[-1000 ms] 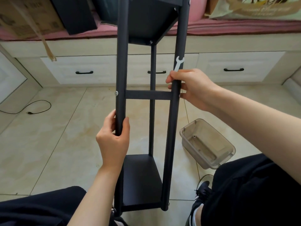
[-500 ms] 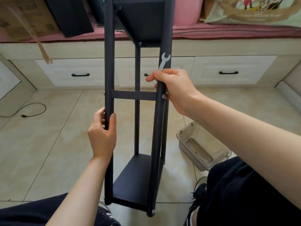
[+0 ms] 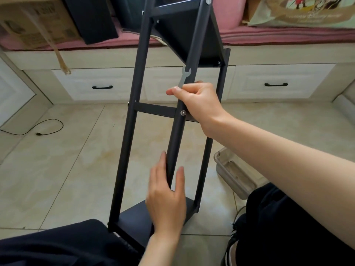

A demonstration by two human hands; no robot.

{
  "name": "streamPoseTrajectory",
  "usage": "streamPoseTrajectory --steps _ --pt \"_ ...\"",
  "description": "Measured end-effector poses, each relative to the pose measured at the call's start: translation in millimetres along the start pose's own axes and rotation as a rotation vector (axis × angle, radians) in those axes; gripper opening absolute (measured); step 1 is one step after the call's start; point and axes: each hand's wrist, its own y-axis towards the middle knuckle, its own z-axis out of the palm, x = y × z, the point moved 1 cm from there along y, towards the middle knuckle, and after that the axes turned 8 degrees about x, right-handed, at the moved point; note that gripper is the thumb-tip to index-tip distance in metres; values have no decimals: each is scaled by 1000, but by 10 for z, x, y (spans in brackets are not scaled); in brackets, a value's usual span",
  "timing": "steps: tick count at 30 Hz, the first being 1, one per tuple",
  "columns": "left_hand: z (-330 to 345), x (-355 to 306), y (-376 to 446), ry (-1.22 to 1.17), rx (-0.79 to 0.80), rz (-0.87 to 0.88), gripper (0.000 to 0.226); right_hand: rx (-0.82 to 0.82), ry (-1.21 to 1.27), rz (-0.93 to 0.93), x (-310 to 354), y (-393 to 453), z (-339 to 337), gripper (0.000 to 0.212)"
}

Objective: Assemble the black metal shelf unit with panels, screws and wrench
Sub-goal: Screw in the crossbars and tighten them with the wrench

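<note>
Beige tiled floor [image 3: 57, 169] under the shelf unit [image 3: 132, 120], drawers [image 3: 99, 83] behind it. Right hand [image 3: 199, 100] grips wrench [image 3: 184, 76] and post; left hand [image 3: 167, 200] clasps the post lower.

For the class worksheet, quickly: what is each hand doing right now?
Left hand: fingers loosely round the near black post, not clamped.
Right hand: grips the same post higher up, with the silver wrench pinched against it.
</note>
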Motion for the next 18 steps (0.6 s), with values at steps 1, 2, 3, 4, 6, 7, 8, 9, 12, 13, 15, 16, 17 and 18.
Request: streamPoseTrajectory --steps 1,2,3,4,6,7,8,9,12,13,15,16,17,18 --pt "30 -2 -54 23 1 -11 60 -8 3 2 7 -10 9 18" --pt "31 6 -85 30 -11 -22 54 -7 3 2 10 -31 19 18" --pt "17 19 -86 12 -26 -29 46 1 -1 -4 16 -54 27 17" --pt "0 42 -70 -14 -28 -34 39 10 -4 -15 19 -69 27 17" --pt "-34 92 -45 -61 -11 -44 25 30 -23 -40 28 -99 28 18" --pt "-51 113 -31 -81 2 -40 22 38 -40 -52 38 -104 28 19" --pt "-64 134 -14 -101 15 -33 21 44 -56 -64 51 -107 31 20" --pt "-72 154 1 -122 27 -25 21 46 -71 -74 68 -108 36 20" --pt "-81 200 42 -178 80 1 18 37 -118 -94 115 -105 61 23" --pt "-82 209 47 -194 104 10 19 30 -133 -102 126 -102 69 23" --pt "-93 234 48 -214 134 26 25 17 -157 -118 142 -98 90 23" --pt "-105 247 48 -221 136 31 29 17 -168 -128 149 -97 105 22" --pt "-118 260 51 -228 128 32 32 22 -177 -137 153 -96 121 22" --pt "-132 275 56 -230 114 35 34 28 -185 -142 157 -96 140 23"
